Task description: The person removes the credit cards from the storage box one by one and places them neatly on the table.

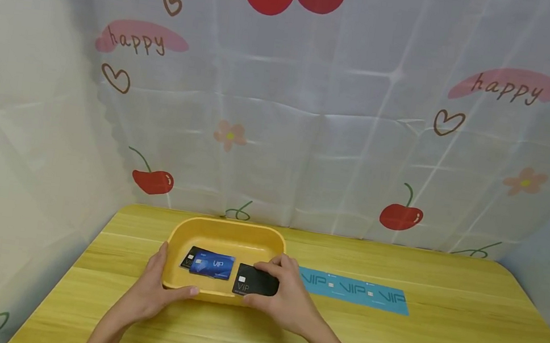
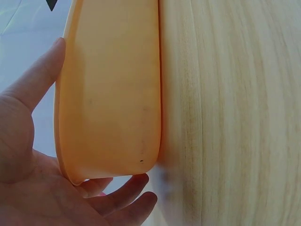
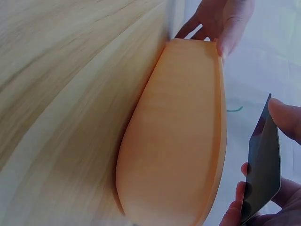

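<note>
On the light wooden table (image 1: 389, 334) stands a shallow yellow plastic tray with rounded corners (image 1: 226, 233), and just to its right lies a long teal paper strip printed with VIP (image 1: 355, 291). The work looks partly done: a blue VIP card (image 1: 213, 265) already lies flat on the tray floor, overlapping a black card (image 1: 189, 257) beneath it, while a third, black VIP card (image 1: 254, 281) is over the tray's near right rim, not yet laid down; whether more cards wait elsewhere cannot be told. The left hand (image 1: 153, 288) grips the tray's near left corner, thumb along the front rim and fingers around the outside wall. The right hand (image 1: 287, 299) pinches the black VIP card by its edges between thumb and curled fingers, holding it roughly level just above the rim.
</note>
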The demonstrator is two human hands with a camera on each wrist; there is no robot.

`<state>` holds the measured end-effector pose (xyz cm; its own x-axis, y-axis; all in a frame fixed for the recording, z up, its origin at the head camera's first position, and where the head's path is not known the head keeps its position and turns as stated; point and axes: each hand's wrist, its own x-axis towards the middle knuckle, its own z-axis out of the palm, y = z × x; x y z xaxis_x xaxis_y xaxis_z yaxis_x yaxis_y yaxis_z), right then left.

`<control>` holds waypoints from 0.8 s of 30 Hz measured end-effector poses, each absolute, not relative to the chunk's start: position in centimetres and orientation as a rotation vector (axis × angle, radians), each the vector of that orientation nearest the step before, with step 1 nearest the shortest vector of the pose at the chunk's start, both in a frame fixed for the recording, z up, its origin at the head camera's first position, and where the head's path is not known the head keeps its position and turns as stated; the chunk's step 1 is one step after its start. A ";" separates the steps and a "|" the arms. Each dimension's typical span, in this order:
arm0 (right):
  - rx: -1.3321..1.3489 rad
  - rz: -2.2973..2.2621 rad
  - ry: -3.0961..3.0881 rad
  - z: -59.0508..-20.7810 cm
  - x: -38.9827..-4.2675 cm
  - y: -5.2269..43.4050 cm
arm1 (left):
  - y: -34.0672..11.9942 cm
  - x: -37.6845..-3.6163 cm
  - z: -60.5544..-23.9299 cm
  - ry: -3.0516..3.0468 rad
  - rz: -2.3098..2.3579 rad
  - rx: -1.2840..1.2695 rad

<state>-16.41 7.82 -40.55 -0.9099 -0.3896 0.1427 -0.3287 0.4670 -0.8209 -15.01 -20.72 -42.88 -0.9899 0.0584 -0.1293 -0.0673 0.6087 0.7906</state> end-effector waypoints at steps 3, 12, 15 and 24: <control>-0.641 -1.453 2.626 -40.5 -16.4 8.3 | -20.7 -15.0 -42.9 2.686 1.324 -0.010; -0.659 -1.414 2.638 -40.9 -16.6 9.5 | -20.8 -14.9 -42.8 2.676 1.326 -0.004; -0.653 -1.420 2.633 -40.9 -16.5 9.9 | -20.8 -15.0 -42.8 2.673 1.328 0.002; -0.632 -1.395 2.617 -41.1 -16.2 11.3 | -21.0 -15.1 -42.9 2.672 1.317 0.012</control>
<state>-16.17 11.33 -41.13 -0.9074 -0.4090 0.0969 -0.3085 0.4915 -0.8144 -15.07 -20.96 -42.88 -0.9868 0.0783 -0.1415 -0.0645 0.6117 0.7884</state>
